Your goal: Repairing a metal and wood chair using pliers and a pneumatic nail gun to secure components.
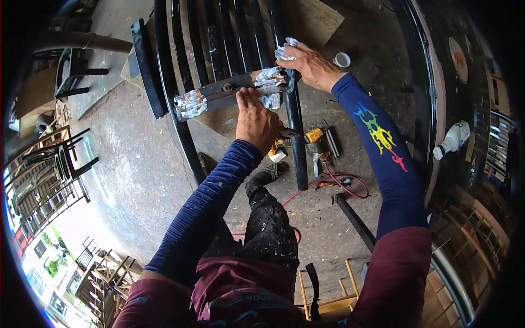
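A black slatted chair back lies in front of me, its legs toward me. Across it runs a wooden rail with a bolt near its middle and white paste or paint smeared at both ends. My left hand rests on this rail, fingers stretched out with the tips touching it. Beside its thumb shows a dark metal tool part; whether the hand touches it, I cannot tell. Up at the chair's right post, my right hand grips a crumpled white rag against the black wood.
A small white cup stands right of my right hand. On the floor lie a yellow power tool, a red hose and a black bar. A white bottle is at the right; wooden chair frames stand at the left.
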`<state>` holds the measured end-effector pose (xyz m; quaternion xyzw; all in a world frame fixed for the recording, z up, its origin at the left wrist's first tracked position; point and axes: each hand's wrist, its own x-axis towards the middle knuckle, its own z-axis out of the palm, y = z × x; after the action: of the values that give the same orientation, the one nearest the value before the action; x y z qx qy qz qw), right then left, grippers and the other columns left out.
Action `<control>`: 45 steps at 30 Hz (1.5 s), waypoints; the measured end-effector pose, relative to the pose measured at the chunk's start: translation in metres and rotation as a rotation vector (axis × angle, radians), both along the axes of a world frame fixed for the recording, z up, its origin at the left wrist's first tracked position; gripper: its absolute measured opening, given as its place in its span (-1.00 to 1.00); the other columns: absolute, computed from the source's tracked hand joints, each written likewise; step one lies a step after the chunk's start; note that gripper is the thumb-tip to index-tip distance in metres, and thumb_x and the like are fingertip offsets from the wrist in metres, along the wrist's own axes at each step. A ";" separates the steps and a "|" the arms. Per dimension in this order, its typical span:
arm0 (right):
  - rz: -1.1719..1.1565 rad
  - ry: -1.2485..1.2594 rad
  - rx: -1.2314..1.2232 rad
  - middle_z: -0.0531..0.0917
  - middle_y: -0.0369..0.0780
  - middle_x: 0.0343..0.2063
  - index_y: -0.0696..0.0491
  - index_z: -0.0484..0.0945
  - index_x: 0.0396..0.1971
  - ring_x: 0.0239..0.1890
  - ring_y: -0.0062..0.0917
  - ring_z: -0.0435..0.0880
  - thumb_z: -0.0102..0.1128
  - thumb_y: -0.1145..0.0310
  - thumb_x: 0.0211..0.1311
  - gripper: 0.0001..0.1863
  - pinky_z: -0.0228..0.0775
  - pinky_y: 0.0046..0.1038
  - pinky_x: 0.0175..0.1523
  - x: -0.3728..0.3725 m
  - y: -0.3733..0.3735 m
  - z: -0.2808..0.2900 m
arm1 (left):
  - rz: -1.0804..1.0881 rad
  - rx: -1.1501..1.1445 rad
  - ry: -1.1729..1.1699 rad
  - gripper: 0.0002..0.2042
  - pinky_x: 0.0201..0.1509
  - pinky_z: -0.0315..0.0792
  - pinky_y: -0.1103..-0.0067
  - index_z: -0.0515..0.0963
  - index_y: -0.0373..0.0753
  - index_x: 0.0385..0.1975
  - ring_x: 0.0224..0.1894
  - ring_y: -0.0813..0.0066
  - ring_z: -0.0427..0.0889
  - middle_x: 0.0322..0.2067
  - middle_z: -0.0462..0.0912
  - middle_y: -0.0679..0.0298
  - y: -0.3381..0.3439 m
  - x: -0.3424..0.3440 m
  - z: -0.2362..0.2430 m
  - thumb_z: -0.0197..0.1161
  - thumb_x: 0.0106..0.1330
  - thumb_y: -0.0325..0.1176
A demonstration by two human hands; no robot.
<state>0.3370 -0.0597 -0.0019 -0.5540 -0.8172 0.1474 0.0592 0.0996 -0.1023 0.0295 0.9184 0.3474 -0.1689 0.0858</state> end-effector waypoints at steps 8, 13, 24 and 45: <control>-0.289 0.344 0.218 0.54 -0.12 0.01 -0.07 0.61 0.18 0.10 -0.19 0.56 0.02 0.81 0.08 -0.33 0.45 -0.31 0.25 -0.009 -0.041 -0.042 | -0.022 0.042 -0.047 -0.49 0.56 -0.12 0.06 0.68 -0.40 -0.25 0.45 -0.37 0.11 0.34 0.18 -0.45 0.001 -0.006 -0.006 0.08 0.46 0.03; -0.442 0.496 0.196 0.55 -0.12 -0.14 -0.06 0.61 0.17 0.03 -0.21 0.59 0.05 0.77 0.09 -0.37 0.48 -0.35 0.15 -0.024 -0.060 -0.037 | -0.017 0.017 -0.135 -0.50 0.57 -0.12 0.08 0.69 -0.39 -0.24 0.45 -0.36 0.12 0.34 0.20 -0.45 0.010 -0.013 -0.010 0.09 0.45 0.03; -0.929 0.328 0.235 0.66 0.02 -0.09 0.16 0.65 -0.11 -0.01 -0.15 0.66 0.36 0.49 0.14 -0.71 0.50 -0.27 0.07 0.019 -0.119 -0.023 | -0.098 -0.071 -0.092 -0.45 0.53 -0.13 -0.06 0.64 -0.43 -0.02 0.43 -0.48 0.09 0.34 0.15 -0.51 0.013 -0.017 -0.011 0.15 0.39 0.04; -1.463 0.486 -0.216 0.59 0.17 0.05 0.25 0.40 0.24 0.11 0.11 0.55 0.03 -0.09 0.43 -0.31 0.40 -0.09 0.19 -0.304 -0.238 -0.127 | 0.438 -0.718 -0.927 -0.92 -0.37 0.46 0.40 0.56 -0.39 -0.35 -0.44 0.50 0.63 -0.44 0.68 -0.04 -0.014 -0.140 0.014 0.22 0.19 -0.56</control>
<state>0.0326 -0.2976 -0.1289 -0.9072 -0.1889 0.2668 0.2646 -0.0402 -0.1163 0.0437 0.7177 0.3757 0.1624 0.5634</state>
